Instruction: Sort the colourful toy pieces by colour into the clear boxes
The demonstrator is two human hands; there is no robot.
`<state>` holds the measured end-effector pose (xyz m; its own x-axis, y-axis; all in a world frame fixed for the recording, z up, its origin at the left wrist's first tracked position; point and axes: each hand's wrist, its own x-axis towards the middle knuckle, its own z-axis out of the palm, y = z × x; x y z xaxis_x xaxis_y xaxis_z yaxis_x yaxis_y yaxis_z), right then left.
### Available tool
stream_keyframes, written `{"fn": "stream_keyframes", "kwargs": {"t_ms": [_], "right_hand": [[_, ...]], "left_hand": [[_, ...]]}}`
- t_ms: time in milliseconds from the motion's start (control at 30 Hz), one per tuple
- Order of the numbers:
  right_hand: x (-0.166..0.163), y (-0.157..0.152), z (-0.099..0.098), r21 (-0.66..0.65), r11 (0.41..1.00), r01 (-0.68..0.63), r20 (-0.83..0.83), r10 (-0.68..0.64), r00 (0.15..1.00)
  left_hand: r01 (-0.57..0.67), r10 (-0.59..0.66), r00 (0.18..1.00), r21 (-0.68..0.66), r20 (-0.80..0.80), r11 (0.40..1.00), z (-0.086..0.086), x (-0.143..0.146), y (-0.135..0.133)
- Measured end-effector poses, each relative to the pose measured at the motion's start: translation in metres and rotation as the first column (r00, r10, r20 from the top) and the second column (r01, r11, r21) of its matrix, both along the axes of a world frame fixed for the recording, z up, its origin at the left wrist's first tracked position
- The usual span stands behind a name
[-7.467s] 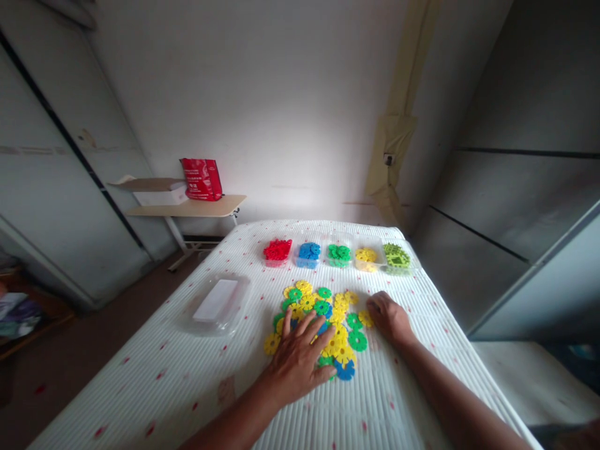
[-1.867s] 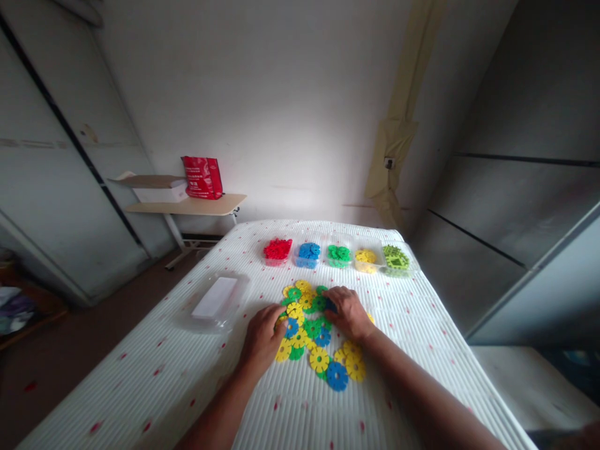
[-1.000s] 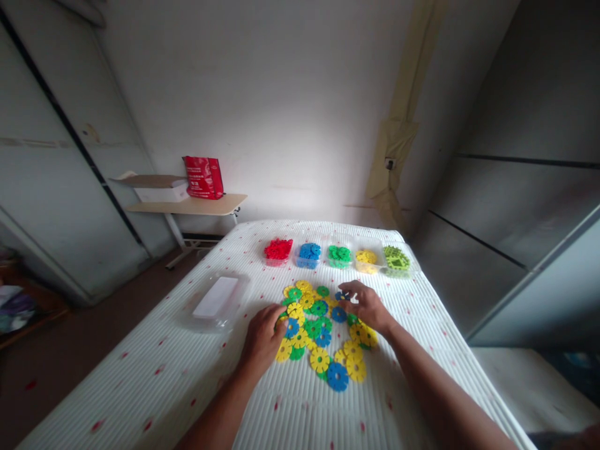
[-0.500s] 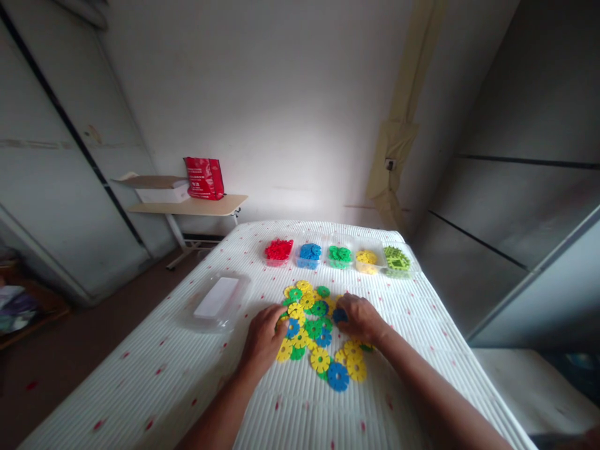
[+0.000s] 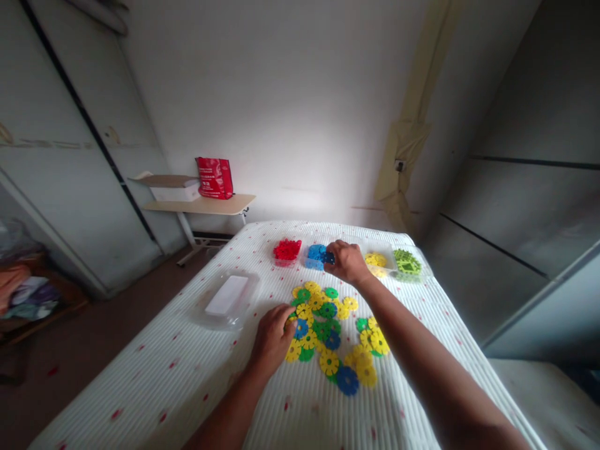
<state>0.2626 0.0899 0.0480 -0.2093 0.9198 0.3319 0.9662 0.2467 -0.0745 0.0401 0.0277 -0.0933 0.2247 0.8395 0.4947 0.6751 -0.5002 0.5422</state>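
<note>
My right hand (image 5: 347, 261) is stretched forward over the row of clear tubs, pinching a dark blue notched disc (image 5: 329, 257) at the right side of the tub of blue discs (image 5: 314, 252). It hides most of the tub just to its right. My left hand (image 5: 273, 335) rests at the left edge of a loose pile of notched plastic discs, thumb and forefinger apart. Beside its fingertips lie a blue disc (image 5: 300, 329) and a yellow disc (image 5: 293, 350). Yellow, green and blue discs overlap across the pile, with a larger-looking blue disc (image 5: 347, 380) nearest me.
Tubs of red pieces (image 5: 287, 250), yellow discs (image 5: 375, 260) and light green pieces (image 5: 407, 262) stand in the row. A clear plastic lid (image 5: 244, 306) with a white label lies left. Behind, a small side table (image 5: 220, 205) bears a red bag (image 5: 214, 178).
My right hand has moved from the pile forward to the blue tub, carrying a blue disc. My left hand stays by the pile's left edge. The view has shifted slightly.
</note>
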Motion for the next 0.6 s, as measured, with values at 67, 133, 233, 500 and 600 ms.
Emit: {"fn": "stream_keyframes", "kwargs": {"t_ms": [67,133,233,500,600], "right_hand": [[-0.007,0.015,0.003,0.007,0.998,0.056,-0.045,-0.056,0.997],[-0.011,0.022,-0.001,0.004,0.998,0.069,-0.072,-0.069,0.995],[-0.007,0.015,-0.015,0.025,1.0,0.018,-0.083,-0.016,0.996],[0.07,-0.036,-0.066,-0.066,0.997,0.043,-0.209,-0.056,0.976],[0.105,-0.056,-0.078,-0.16,0.982,0.097,-0.272,-0.139,0.952]], "left_hand": [[-0.005,0.005,1.0,-0.007,-0.002,1.0,0.001,0.0,0.0],[-0.005,0.005,1.0,-0.005,0.0,1.0,0.002,-0.001,-0.001],[0.002,-0.002,1.0,0.008,0.007,1.0,0.003,-0.001,-0.001],[0.025,-0.025,1.0,0.01,-0.005,1.0,0.002,-0.001,0.0],[0.022,-0.021,1.0,0.009,-0.014,1.0,0.001,-0.001,0.0]]}}
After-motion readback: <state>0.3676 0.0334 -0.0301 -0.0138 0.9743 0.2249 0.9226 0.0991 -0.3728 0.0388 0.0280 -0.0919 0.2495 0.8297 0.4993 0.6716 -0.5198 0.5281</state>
